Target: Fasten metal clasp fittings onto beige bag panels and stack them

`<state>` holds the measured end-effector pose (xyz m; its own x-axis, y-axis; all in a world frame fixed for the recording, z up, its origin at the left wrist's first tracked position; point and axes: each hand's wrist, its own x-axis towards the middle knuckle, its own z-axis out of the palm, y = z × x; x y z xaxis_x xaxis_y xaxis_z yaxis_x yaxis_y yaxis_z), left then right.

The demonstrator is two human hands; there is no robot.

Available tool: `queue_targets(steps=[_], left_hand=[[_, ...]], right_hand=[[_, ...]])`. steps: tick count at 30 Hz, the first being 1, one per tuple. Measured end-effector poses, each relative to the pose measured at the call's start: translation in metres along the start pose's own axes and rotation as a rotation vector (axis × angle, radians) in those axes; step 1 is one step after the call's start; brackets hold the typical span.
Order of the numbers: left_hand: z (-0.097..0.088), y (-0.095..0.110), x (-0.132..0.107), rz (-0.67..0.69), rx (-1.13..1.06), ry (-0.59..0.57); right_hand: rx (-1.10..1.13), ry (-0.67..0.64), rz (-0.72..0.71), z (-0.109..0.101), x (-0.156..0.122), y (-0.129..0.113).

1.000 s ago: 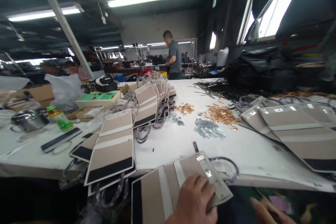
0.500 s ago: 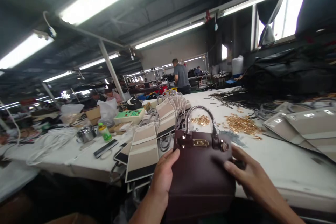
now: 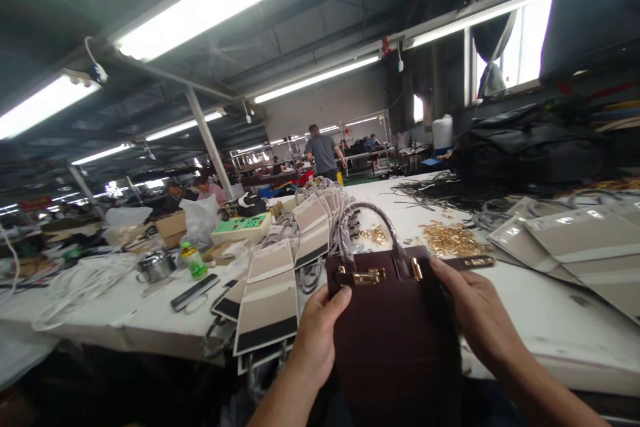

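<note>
Handbag of dark burgundy leather (image 3: 395,333), boxy, with a curved top handle (image 3: 373,213) and a gold metal clasp (image 3: 369,275) on its front, is held upright close to the person, at the near edge of the white surface (image 3: 525,307). The left hand (image 3: 317,330) clasps the bag's left side, thumb on the front below the clasp, its grip closed on the bag. The right hand (image 3: 473,317) holds the right side near the top, its grip also on the bag. A burgundy strap with a gold fitting (image 3: 470,262) juts out to the right above that hand.

Just left of the bag lie overlapping beige-and-black flat panels (image 3: 267,303). Behind it sits a heap of small gold metal fittings (image 3: 450,238), with grey flat panels (image 3: 575,240) to the right. Further left stand a green plastic bottle (image 3: 193,261) and a steel pot (image 3: 155,267). A person in a grey shirt (image 3: 323,152) stands far off.
</note>
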<state>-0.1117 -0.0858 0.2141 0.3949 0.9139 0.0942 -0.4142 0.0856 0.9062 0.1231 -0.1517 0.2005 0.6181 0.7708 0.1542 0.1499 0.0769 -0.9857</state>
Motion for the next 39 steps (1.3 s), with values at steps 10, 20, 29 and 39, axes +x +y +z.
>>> queue_targets(steps=[10, 20, 29, 39], left_hand=[[-0.002, -0.013, 0.006, 0.093, 0.079, 0.091], [-0.013, -0.037, 0.015, 0.107, 0.039, 0.156], [-0.019, -0.056, 0.031, -0.004, -0.032, 0.104], [-0.044, -0.136, 0.055, -0.094, 0.078, 0.169]], right_hand=[[0.097, -0.071, 0.031, 0.005, 0.001, 0.024], [-0.055, -0.025, 0.034, 0.006, 0.021, 0.049], [-0.089, -0.023, 0.120, 0.007, 0.039, 0.069], [-0.291, -0.151, 0.385, 0.004, 0.051, 0.110]])
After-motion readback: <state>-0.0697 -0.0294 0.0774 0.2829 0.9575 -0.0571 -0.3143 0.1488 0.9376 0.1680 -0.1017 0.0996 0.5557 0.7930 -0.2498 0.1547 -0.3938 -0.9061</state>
